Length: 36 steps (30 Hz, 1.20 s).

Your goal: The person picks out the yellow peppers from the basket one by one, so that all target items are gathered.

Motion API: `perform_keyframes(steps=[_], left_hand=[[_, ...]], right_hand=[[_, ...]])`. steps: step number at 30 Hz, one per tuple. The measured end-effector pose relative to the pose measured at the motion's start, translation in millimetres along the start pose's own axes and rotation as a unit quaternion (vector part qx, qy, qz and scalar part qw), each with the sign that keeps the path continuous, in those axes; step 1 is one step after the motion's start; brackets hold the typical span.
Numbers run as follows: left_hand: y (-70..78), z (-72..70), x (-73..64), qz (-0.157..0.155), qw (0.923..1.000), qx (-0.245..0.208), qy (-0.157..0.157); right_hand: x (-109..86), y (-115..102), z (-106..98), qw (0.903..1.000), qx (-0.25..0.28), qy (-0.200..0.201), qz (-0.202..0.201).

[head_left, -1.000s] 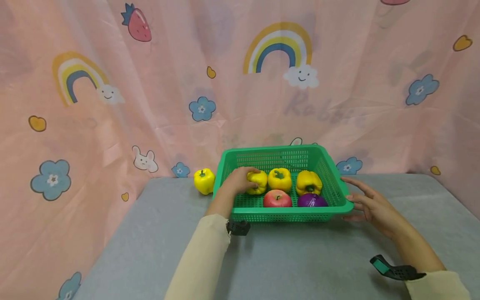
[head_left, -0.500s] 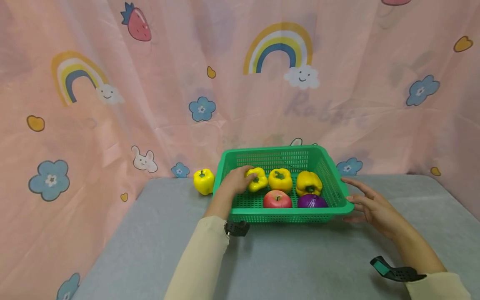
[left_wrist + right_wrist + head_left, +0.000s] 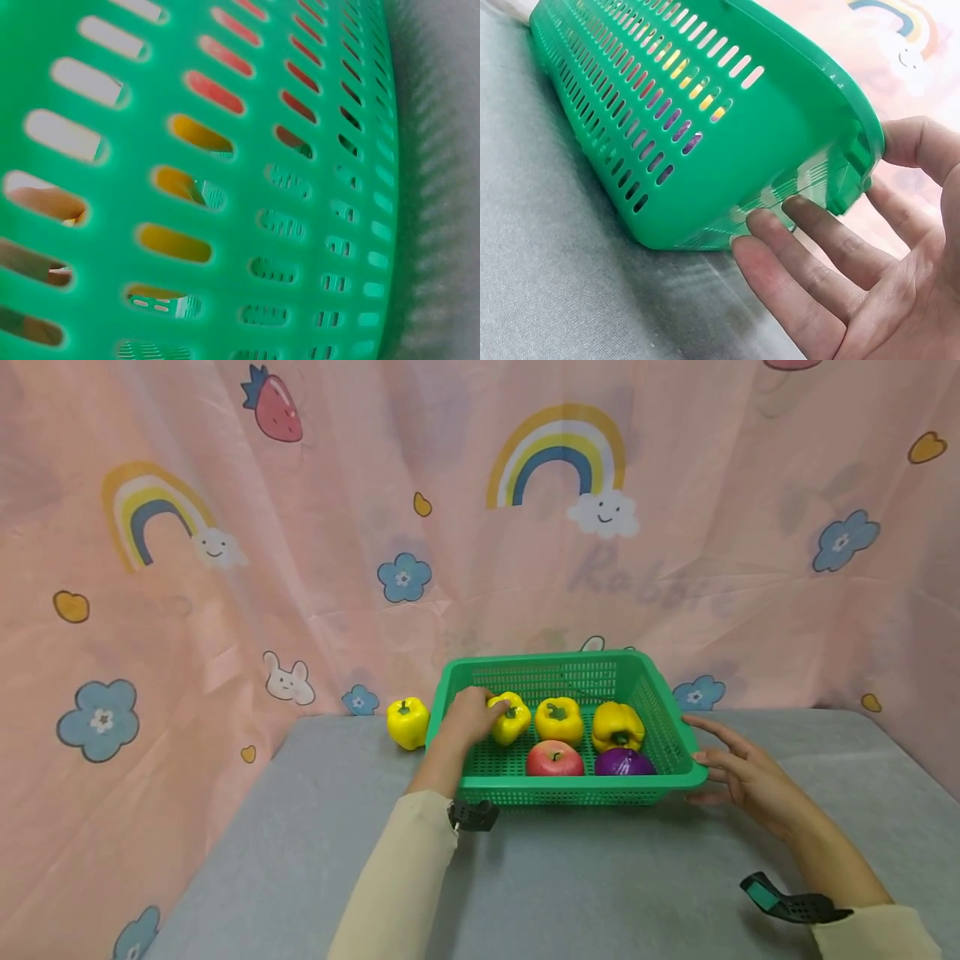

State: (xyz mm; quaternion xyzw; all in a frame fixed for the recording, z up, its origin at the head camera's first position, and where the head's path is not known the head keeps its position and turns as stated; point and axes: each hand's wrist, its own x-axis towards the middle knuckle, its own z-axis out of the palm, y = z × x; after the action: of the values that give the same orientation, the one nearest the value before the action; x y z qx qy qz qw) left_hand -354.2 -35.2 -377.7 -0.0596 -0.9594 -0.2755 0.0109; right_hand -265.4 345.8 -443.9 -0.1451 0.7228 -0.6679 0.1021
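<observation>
My left hand [image 3: 468, 718] reaches over the left side of the green basket [image 3: 570, 782] and grips a yellow bell pepper [image 3: 513, 722] inside it, thumb on the near side and stem turned toward me. Beside that pepper are two more yellow bell peppers, one in the middle [image 3: 559, 721] and one at the right [image 3: 618, 725]. A red apple [image 3: 555, 758] and a purple onion-like piece [image 3: 625, 762] lie along the front. At the right end wall, my right hand [image 3: 855, 262] touches the basket from outside with extended fingers, its thumb at the rim.
Another yellow bell pepper [image 3: 408, 723] stands on the grey table [image 3: 585, 877], just outside the basket's left end. A pink printed curtain [image 3: 337, 527] hangs right behind the table. In the left wrist view, the basket's slotted wall [image 3: 225, 172] hides most of its contents.
The gripped pepper has tipped so its stem faces more toward me, then shifted slightly left and up with my left hand. My right hand and the basket have stayed put.
</observation>
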Motion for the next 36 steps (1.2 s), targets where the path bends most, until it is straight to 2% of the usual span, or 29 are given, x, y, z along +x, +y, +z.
perform_keyframes(steps=[4, 7, 9, 13, 16, 20, 24, 27, 30, 33, 36], left_hand=[[-0.2, 0.5, 0.0, -0.019, 0.9997, -0.018, -0.004], [-0.4, 1.3, 0.3, -0.017, 0.9996, -0.024, -0.001], [-0.1, 1.8, 0.8, -0.005, 0.9995, -0.030, 0.004], [1.5, 1.9, 1.8, 0.037, 0.9980, -0.044, 0.025], [3.6, 1.1, 1.7, 0.070, 0.9957, -0.043, 0.043], [6.1, -0.3, -0.6, 0.094, 0.9941, -0.030, 0.047], [7.0, -1.7, -2.5, 0.093, 0.9947, -0.036, 0.022], [6.3, -2.0, -3.2, 0.082, 0.9947, -0.059, -0.017], [3.7, -0.7, -3.7, 0.077, 0.9939, -0.058, -0.054], [1.0, 1.2, -3.7, 0.091, 0.9918, -0.040, -0.079], [0.3, 2.2, -2.2, 0.112, 0.9895, -0.031, -0.085]], right_hand=[[-0.2, -0.1, -0.2, 1.0000, -0.004, -0.001, -0.001], [-0.4, -0.1, 0.0, 1.0000, -0.002, -0.002, -0.004], [-0.5, -0.4, 0.3, 1.0000, 0.000, -0.002, -0.005], [-0.4, -1.4, 0.6, 1.0000, -0.006, 0.003, -0.001], [-0.4, -2.1, 0.3, 0.9999, -0.009, 0.006, 0.003], [-0.6, -2.3, -0.5, 0.9999, -0.007, 0.007, 0.003], [-0.5, -2.1, -0.8, 0.9999, -0.008, 0.009, 0.003], [-0.6, -2.1, -1.0, 0.9999, -0.007, 0.011, 0.003], [-1.1, -1.1, -1.0, 0.9999, -0.011, 0.007, -0.002], [-1.8, -0.1, -0.3, 0.9999, -0.013, 0.003, -0.008], [-2.3, 0.3, -0.5, 0.9999, -0.007, -0.001, -0.011]])
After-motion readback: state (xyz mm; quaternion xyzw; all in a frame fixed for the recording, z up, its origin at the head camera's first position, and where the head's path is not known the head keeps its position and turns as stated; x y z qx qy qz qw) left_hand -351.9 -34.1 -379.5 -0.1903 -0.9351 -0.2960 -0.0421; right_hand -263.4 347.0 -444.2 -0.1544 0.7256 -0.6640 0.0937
